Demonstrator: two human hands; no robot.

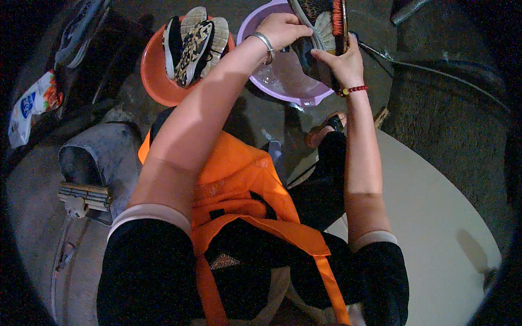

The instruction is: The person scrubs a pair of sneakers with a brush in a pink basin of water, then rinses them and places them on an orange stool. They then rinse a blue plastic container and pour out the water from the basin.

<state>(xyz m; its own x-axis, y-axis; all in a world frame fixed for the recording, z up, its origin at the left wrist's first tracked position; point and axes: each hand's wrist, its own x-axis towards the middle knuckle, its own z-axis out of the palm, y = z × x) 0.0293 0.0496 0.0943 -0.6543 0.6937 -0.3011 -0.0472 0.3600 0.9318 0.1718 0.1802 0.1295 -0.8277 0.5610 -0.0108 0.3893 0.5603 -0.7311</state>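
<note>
My left hand (279, 31), with a silver bangle at the wrist, grips the edge of a dark shoe with a pale sole rim (320, 34). The shoe is partly cut off by the top of the view. In my right hand (346, 63) is a scrub brush (338, 20) with orange-red bristles, which face the shoe. The right thumb reaches towards the shoe's lower edge; whether it touches is unclear. Both hands are over a purple plastic basin (312, 99) with some sudsy water in it. My left forearm passes in front of an orange basin (153, 81) holding several patterned shoes (195, 53).
A grey squeeze mop head or bucket-like tool (102, 159) lies at the left, near a printed plastic packet (30, 110). A pale round tabletop (432, 212) borders my right arm. A thin hose or cable (432, 67) crosses the dark floor. An orange apron (240, 171) covers my lap.
</note>
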